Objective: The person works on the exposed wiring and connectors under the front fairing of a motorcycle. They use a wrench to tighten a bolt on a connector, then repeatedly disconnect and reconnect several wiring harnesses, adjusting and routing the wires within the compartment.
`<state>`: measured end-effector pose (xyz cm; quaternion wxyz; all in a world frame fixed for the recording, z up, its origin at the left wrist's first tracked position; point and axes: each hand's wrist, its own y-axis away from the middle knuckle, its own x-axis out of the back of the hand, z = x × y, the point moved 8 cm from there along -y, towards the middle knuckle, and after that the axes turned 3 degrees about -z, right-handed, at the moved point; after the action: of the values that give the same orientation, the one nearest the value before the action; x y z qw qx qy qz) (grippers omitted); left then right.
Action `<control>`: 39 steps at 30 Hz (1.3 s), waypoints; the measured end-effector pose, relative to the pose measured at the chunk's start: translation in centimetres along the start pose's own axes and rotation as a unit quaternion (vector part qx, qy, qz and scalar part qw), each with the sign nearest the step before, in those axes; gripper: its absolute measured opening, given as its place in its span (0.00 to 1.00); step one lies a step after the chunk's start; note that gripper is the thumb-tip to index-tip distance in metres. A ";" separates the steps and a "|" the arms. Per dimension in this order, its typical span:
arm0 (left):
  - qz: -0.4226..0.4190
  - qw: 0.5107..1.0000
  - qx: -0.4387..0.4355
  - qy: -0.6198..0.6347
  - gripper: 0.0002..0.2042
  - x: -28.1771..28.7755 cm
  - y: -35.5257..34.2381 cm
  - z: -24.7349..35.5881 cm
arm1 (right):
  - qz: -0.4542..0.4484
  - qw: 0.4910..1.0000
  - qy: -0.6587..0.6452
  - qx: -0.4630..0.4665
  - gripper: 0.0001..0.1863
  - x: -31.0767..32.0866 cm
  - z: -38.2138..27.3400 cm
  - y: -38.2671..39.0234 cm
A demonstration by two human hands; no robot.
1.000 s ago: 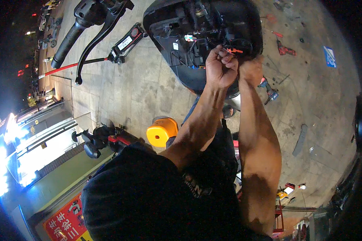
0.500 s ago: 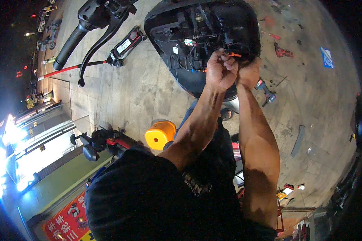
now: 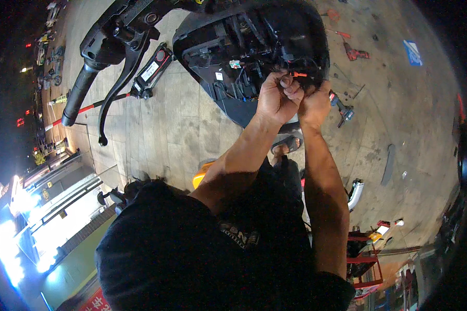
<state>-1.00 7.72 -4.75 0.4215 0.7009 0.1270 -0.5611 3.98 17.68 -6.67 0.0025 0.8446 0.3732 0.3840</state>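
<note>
My left hand [image 3: 279, 98] has its fingers curled and pinched among dark wiring just below a small orange piece [image 3: 299, 74]; what it holds is too small to make out. Close beside it, my right hand [image 3: 314, 106] is closed at the right side of the black scooter panel [image 3: 218, 41], its fingertips partly hidden. The panel's open underside carries cables, connectors and a small white label [image 3: 219, 75]. At upper left is a black handlebar grip [image 3: 79, 93] with its lever [image 3: 108, 109].
A floor jack [image 3: 149, 75] lies left of the panel. Red and black drill [image 3: 356, 53], blue drill [image 3: 345, 113] and blue packet [image 3: 412, 53] lie on the tiled floor [image 3: 181, 129]. A yellow stool [image 3: 200, 175] sits behind my left forearm, a red rack [image 3: 373, 274] at lower right.
The view has shifted, with the handlebar showing larger and lower. Both hands stay at the panel, slightly lower and leftward in view. My left forearm now covers most of the yellow stool.
</note>
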 end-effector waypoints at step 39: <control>-0.136 0.003 -0.207 -0.969 0.21 -11.1 -0.2 10.7 | -0.071 0.945 0.180 0.265 0.17 0.6 -5.2 1.8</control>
<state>-12.18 3.27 4.93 0.1929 -0.6465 -0.1962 -0.7116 2.00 15.31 -2.12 -0.2614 0.7030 0.5144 0.4157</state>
